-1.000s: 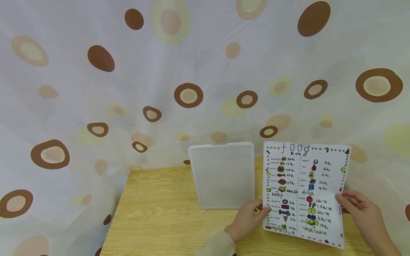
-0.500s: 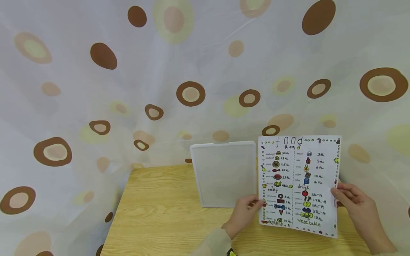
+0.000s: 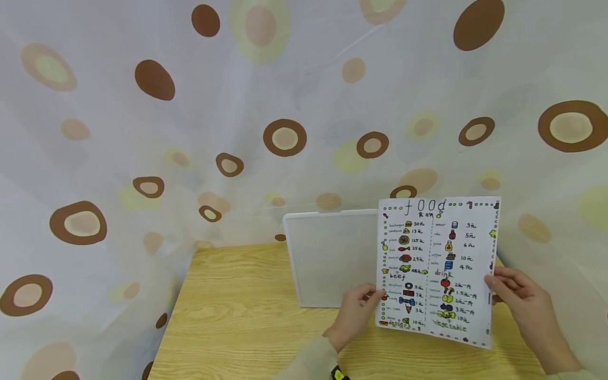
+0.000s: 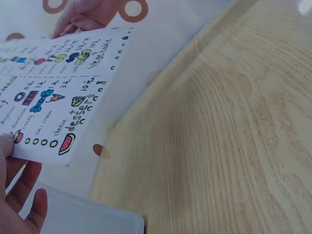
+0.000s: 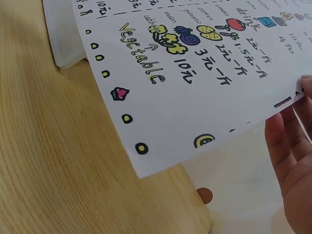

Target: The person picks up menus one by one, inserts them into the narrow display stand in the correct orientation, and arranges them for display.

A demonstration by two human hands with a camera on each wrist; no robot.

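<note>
**Head cam: hand-drawn food menu held up over the table**

Head view shows a person holding a paper menu (image 3: pixel 437 272) upright with both hands, over the right end of a wooden table (image 3: pixel 237 322). The sheet has "food" written across the top, little coloured drawings with prices in two columns, and words like "beef", "drink", "dessert" and "vegetable".

The left hand (image 3: pixel 353 316) pinches the sheet's left edge at about 8 o'clock, thumb on the front face. The right hand (image 3: pixel 520 303) grips the right edge at about 4 o'clock, fingers curled round it. So both hands are clamped on the paper, and its bottom edge hangs clear of the tabletop.

Right behind the menu, at roughly 9 o'clock from it, a flat white translucent tray (image 3: pixel 330 258) stands on edge on the table, leaning back against a spotted curtain (image 3: pixel 190 132) with brown and yellow rings. The menu overlaps the tray's right side.

Left wrist cam catches the "dessert" corner up close, right wrist cam the "vegetable" corner, with wood grain underneath both.
</note>
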